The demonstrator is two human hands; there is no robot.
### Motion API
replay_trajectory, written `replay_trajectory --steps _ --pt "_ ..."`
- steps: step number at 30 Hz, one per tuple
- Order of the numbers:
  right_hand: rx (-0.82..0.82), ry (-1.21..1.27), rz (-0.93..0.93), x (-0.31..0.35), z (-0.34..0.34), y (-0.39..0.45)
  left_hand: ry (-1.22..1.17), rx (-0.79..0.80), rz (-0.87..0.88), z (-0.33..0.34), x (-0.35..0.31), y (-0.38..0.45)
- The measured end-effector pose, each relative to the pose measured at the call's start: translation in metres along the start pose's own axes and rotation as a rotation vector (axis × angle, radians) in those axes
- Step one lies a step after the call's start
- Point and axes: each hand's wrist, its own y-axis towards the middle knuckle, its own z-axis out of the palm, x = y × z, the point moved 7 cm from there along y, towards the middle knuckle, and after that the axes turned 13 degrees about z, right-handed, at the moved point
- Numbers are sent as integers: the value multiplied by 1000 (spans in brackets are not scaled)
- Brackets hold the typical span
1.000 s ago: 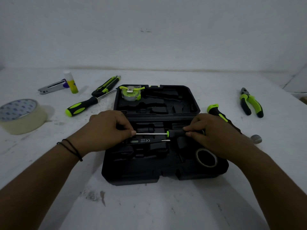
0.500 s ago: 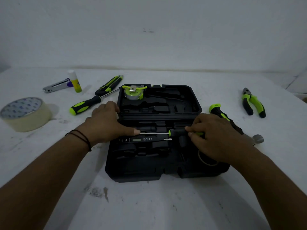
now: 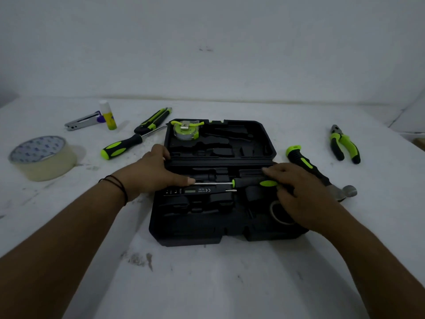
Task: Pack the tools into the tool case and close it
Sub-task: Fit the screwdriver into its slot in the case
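Two hands (image 3: 151,173) (image 3: 305,194) on one screwdriver (image 3: 243,182), one open tool case (image 3: 184,231).

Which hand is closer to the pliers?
The right hand. It rests on the small screwdriver in the tool case, with the pliers further out to its right. The left hand is at the case's far side.
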Motion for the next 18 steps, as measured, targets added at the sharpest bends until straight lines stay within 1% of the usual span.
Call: replay_trajectory --steps 2,3,6,10,14,18 --pt "-140 108 51 -12 -13 -5 -86 -52 -2 1 0 -2" --pt "-185 128 87 -17 -17 -7 -107 -72 -4 1 0 -3" --pt "-177 119 137 -21 -14 -10 -80 -94 -12 4 -2 -5" --pt "-155 33 90 -15 1 -14 -90 -141 9 7 -7 -8" --pt "-186 -71 78 -7 3 -19 -70 -133 6 10 -11 -10" --pt "-233 -109 112 -4 3 -20 -41 -100 -21 11 -14 -11"
